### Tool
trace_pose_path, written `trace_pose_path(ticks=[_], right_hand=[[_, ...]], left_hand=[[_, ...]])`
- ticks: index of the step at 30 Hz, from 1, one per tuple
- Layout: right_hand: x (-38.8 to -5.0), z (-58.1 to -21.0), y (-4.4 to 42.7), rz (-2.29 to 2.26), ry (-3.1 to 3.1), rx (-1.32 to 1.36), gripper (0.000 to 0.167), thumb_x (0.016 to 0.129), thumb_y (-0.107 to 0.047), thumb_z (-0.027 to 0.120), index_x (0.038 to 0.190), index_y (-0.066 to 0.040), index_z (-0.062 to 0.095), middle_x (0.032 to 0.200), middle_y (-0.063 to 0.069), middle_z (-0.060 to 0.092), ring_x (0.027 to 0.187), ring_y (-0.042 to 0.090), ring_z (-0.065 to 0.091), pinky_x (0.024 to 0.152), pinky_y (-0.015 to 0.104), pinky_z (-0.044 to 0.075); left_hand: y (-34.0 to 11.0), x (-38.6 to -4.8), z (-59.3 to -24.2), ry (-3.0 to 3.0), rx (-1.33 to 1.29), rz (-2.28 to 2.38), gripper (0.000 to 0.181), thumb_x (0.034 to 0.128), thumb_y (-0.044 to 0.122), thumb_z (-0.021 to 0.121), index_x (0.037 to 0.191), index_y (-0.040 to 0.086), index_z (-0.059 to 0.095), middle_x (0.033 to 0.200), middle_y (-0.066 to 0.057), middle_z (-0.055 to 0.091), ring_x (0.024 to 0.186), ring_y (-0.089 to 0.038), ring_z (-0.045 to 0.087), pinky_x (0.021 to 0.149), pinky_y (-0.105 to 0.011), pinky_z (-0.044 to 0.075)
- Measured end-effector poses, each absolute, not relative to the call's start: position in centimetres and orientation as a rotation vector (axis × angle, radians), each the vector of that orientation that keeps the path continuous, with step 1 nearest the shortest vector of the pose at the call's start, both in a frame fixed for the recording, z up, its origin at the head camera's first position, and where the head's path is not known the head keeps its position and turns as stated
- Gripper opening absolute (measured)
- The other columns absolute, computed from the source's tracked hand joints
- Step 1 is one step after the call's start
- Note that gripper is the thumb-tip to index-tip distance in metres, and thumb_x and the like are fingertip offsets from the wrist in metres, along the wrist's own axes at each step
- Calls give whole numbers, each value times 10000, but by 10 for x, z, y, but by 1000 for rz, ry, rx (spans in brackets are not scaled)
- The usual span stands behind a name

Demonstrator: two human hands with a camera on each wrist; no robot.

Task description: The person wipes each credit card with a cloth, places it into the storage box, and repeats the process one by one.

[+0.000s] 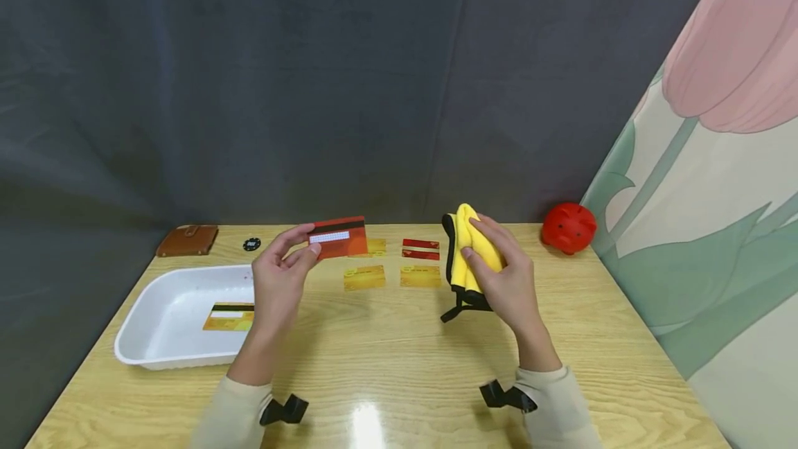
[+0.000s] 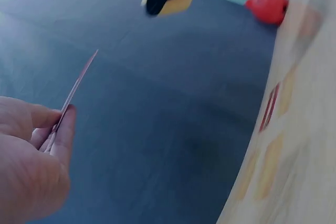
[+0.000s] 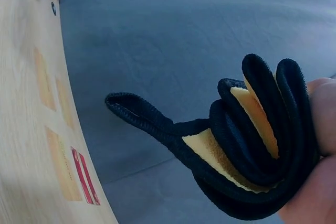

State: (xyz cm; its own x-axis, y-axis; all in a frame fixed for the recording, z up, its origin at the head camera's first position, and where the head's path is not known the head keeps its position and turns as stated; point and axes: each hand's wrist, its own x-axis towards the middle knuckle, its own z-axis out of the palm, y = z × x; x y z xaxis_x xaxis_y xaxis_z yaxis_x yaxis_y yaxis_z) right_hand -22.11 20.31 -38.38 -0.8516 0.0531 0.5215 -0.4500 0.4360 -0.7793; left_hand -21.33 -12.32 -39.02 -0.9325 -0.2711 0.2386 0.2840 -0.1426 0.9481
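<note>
Between thumb and fingers my left hand [image 1: 282,276] pinches a red card [image 1: 339,244] by its left end, raised above the table. Its back faces the head camera, with a dark stripe and a white strip; the left wrist view shows the card [image 2: 79,80] edge-on. My right hand [image 1: 508,276] grips a folded yellow cloth [image 1: 463,251] with black edging, also lifted. In the right wrist view the folds and a black hanging loop [image 3: 139,114] stick out from the fingers. Card and cloth are apart.
Yellow cards [image 1: 364,278] and a red card with a pale stripe [image 1: 420,249] lie mid-table. A white tray [image 1: 140,345] at left holds a yellow card [image 1: 227,321]. Behind stand a brown wallet [image 1: 187,240], a black chip [image 1: 252,244] and a red piggy bank [image 1: 569,227].
</note>
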Motion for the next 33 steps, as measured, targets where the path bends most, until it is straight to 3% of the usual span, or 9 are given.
trace_pose_path(ticks=[11,22,27,33], right_hand=[[-219,-380,213,1427,-2211,306,462,938,-83,750,1376,-215,683,1496,35,585,1091,93,588,789,95,515],[-220,-381,218,1426,-2211,306,478,938,-58,739,1389,-198,672,1496,42,579,1104,89,584,809,113,528],[-222,-382,215,1434,-2210,340,468,931,-47,742,1375,-179,682,1491,61,587,1132,79,585,806,106,528],[-224,-383,214,1439,-2240,356,473,932,-59,744,1377,-207,679,1505,35,576,1132,85,591,796,116,538]], left_hand=[[-193,-197,-395,-1895,186,-1998,365,924,46,758,1284,22,700,1095,5,708,892,-24,761,805,-167,608],[-274,-197,-414,-2457,160,-1640,464,1000,224,695,1408,23,603,1054,280,627,911,92,676,785,-96,563],[-295,-196,-423,-2602,128,-1564,475,1012,230,678,1403,-24,588,1025,266,607,883,67,654,771,-106,557],[-306,-196,-435,-2706,77,-1478,418,1004,161,671,1371,-31,617,1064,108,686,863,59,654,739,-142,562]])
